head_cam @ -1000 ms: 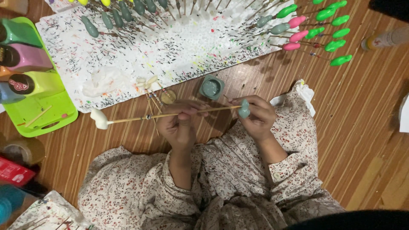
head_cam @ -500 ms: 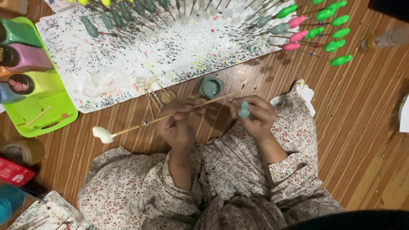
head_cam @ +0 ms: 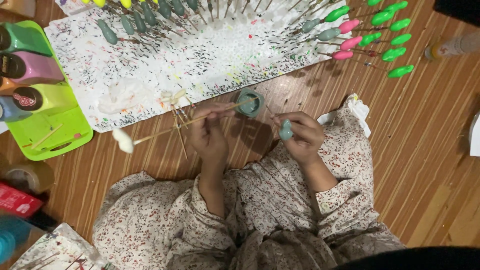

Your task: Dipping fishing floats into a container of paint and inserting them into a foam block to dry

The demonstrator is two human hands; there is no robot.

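— What are your hands holding, centre of the frame?

— Your left hand is pinching a thin wooden skewer, fingers clenched around its middle. Your right hand is gripping a small teal bead between thumb and fingertips.

— Which way is the skewer lying?

— Its long axis is slanting from lower left to upper right. A white unpainted piece is sitting on the lower-left end; the bare tip is reaching over the small open pot of teal paint on the wooden floor.

— And the bead, relative to that tip?

— It is sitting just right of and below the tip, apart from it, with your right hand nearer the pot. Painted pieces on sticks are standing in the white spattered foam board along the top.
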